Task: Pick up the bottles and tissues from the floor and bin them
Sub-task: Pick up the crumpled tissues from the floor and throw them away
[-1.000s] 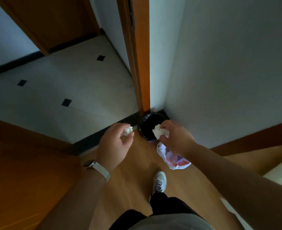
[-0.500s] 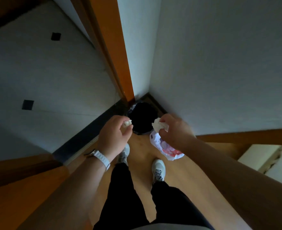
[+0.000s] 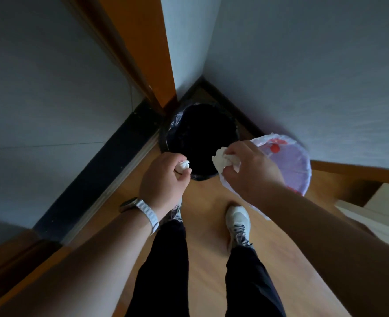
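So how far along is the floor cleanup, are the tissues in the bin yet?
Not yet. Picking up looks done for these pieces: the left hand pinches a small tissue wad and the right hand grips a larger crumpled tissue plus a plastic bag. Both tissues are at the near rim of the black-lined bin. Left: let go. The bin's inside is too dark to show earlier items, and no bottles are visible.
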Available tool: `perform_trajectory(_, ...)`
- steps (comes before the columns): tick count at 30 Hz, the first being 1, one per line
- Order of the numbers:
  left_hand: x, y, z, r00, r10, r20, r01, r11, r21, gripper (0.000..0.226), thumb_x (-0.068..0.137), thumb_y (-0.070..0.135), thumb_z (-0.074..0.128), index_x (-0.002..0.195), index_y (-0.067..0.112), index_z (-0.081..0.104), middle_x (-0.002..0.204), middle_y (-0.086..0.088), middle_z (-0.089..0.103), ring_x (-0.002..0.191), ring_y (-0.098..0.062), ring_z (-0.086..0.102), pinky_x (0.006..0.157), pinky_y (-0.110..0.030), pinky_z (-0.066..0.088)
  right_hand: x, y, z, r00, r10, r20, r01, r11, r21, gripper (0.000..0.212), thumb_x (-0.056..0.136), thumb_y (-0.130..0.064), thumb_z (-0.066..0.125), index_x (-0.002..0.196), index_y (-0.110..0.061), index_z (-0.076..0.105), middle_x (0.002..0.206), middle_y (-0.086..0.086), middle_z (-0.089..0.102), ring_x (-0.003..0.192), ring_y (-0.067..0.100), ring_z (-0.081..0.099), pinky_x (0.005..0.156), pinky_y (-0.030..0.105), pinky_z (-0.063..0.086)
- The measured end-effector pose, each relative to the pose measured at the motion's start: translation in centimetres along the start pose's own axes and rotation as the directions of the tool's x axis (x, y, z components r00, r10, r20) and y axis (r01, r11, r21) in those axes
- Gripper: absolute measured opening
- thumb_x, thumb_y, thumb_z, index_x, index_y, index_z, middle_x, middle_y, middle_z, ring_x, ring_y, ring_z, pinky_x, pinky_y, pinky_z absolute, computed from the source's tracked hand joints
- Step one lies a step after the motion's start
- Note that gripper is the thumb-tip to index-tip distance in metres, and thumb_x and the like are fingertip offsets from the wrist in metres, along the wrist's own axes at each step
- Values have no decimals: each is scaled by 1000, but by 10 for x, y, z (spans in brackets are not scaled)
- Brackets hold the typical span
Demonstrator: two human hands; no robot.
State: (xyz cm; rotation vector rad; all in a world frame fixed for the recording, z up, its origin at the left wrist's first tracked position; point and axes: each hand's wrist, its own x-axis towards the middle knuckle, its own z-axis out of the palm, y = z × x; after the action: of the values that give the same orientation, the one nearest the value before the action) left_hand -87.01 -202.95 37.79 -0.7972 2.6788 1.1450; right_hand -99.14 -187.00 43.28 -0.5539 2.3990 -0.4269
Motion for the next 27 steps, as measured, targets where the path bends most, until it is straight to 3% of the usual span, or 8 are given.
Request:
perform_trajectory(7, 48, -80, 84, 992, 46, 116, -58, 994, 97, 11, 89, 27, 65, 97, 21, 66, 88, 17, 57, 84, -10, 57, 71, -27, 47, 69, 66, 109, 999, 42, 23, -39, 990, -138, 31, 86, -27, 58, 117, -24, 53, 115, -4, 54, 98, 19, 51, 74, 28, 28)
perform_trajectory(14, 53, -111, 113, 985, 72, 154, -105, 971, 217, 28, 86, 22, 69, 112, 12, 66, 112, -3, 65, 103, -27, 59, 86, -35, 45, 80, 100, 161, 1000, 16, 16, -13, 988, -154, 36, 84, -24, 58, 120, -20, 57, 114, 0, 56, 107, 25, 54, 75, 30, 37)
perform_trajectory(22, 51, -79, 69, 977, 100, 191, -141, 966, 218, 42, 87, 27, 68, 125, 12, 62, 131, -5, 59, 120, -24, 54, 98, -37, 42, 54, 70, 118, 997, 1, -75, -12, 990, -144, 35, 86, -29, 58, 120, -18, 61, 116, 0, 59, 107, 25, 55, 82, 37, 45)
perform_trajectory(27, 49, -27, 8, 944, 228, 241, -300, 897, 325, 49, 88, 38, 56, 131, 16, 58, 136, -7, 54, 127, -26, 48, 98, -49, 45, 29, 39, 54, 992, -37, -124, 14, 984, -180, 37, 88, -35, 57, 121, -19, 60, 119, 0, 59, 110, 26, 54, 90, 41, 44)
